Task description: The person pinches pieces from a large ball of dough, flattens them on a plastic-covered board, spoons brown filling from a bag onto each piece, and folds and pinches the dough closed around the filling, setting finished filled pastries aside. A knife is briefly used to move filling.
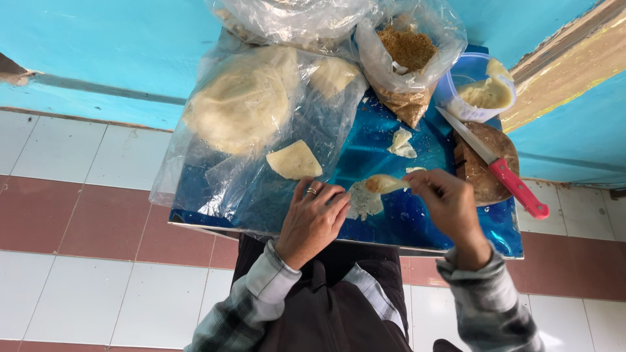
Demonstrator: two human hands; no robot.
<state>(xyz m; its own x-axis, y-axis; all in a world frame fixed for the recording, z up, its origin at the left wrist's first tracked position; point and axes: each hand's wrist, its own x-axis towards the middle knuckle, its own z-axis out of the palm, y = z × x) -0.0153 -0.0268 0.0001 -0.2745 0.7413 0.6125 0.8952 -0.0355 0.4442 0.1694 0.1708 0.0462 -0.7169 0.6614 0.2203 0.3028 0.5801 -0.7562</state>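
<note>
Blue plastic covers the table we look down on from the head camera. Our left hand presses flat, fingers spread, on a thin pale wrapper lying on the plastic. Our right hand pinches the wrapper's folded edge, lifting it. Just right, a red-handled knife rests on a round wooden board, near a tub of paste.
</note>
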